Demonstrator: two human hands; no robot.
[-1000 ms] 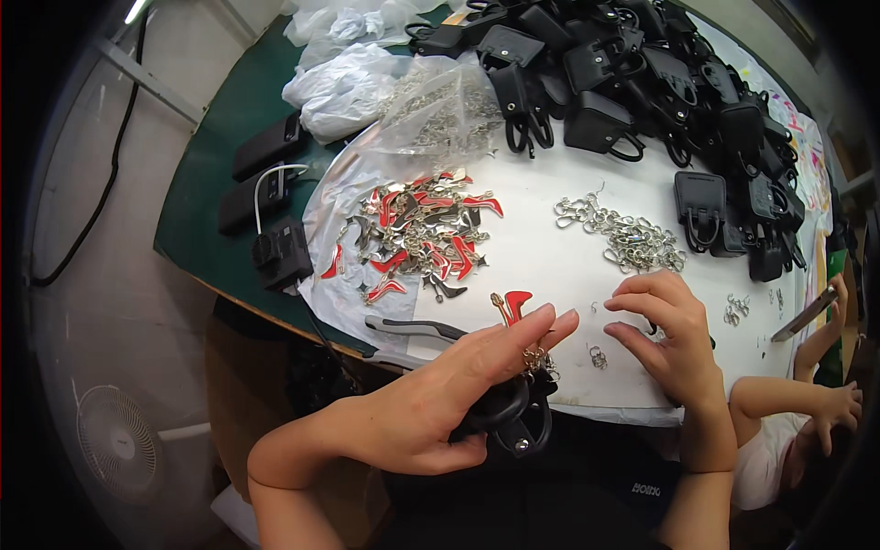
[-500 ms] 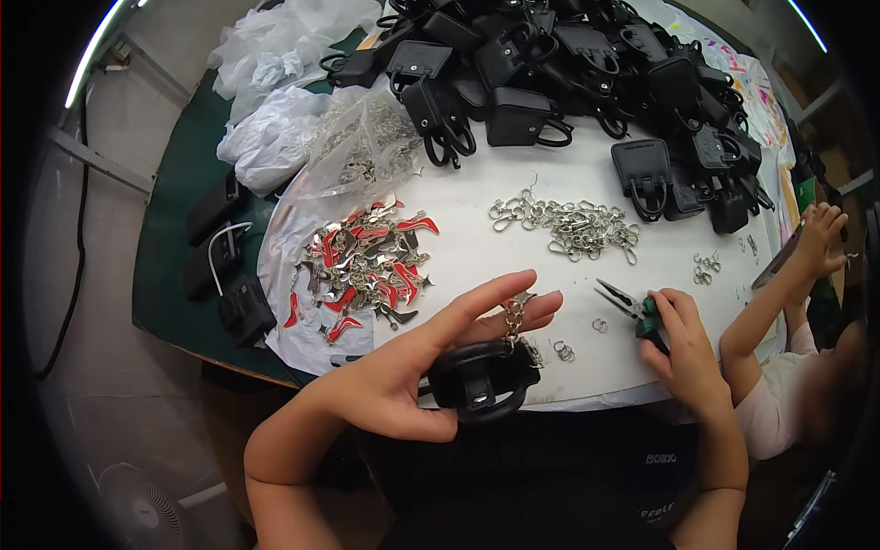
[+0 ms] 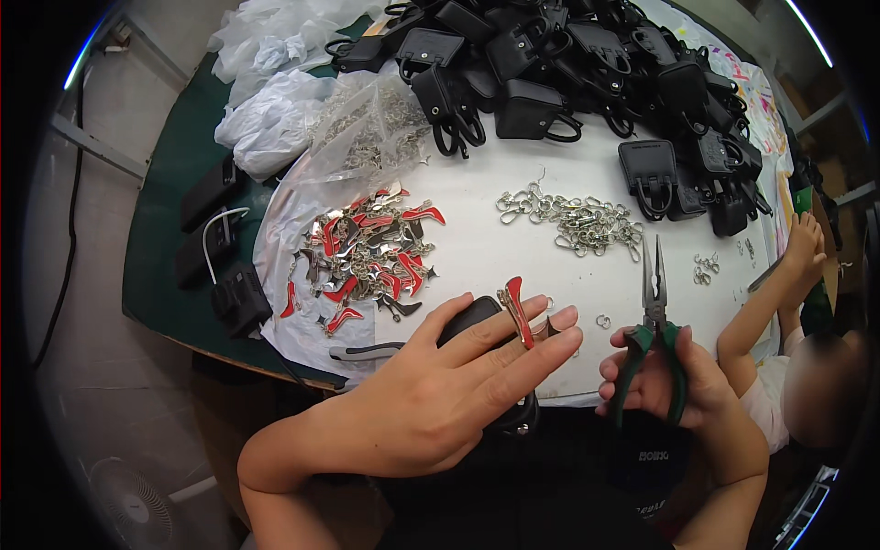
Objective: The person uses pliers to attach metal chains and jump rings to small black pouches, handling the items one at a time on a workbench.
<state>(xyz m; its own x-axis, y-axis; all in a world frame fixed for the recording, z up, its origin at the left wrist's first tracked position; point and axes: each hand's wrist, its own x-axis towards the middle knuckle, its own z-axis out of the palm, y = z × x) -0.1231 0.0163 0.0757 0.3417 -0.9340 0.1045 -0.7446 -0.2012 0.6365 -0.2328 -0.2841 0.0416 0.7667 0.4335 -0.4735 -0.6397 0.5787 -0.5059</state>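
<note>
White sheeting (image 3: 477, 225) covers much of a green table (image 3: 163, 252); black mini bags (image 3: 541, 69) heap along the far side. My left hand (image 3: 422, 403), fingers extended and slightly spread, holds a single black bag (image 3: 472, 321) beneath it; its thumb is hidden. My right hand (image 3: 655, 390) curls round the parted handles of green-handled pliers (image 3: 654, 307), tips apart and pointing away from me. One red shoe charm (image 3: 517, 307) lies against my left fingers, left of the pliers. Beyond them: charm pile (image 3: 371, 252) at left, silver clasps (image 3: 587, 225) at right.
</note>
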